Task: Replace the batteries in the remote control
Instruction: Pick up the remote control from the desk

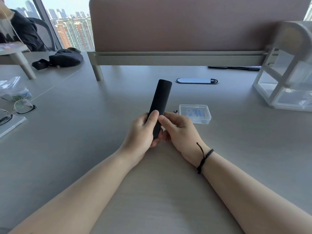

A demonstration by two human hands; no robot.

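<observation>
Remote control: black, plain face up, held above counter at centre, far end tilted away from person. Left hand: grip wrapped around lower end, thumb pressed on top face. Right hand: grip pinching same lower end from right side, thumb tip beside left thumb. Clear plastic box on counter just right of hands. Glasses at far left.
</observation>
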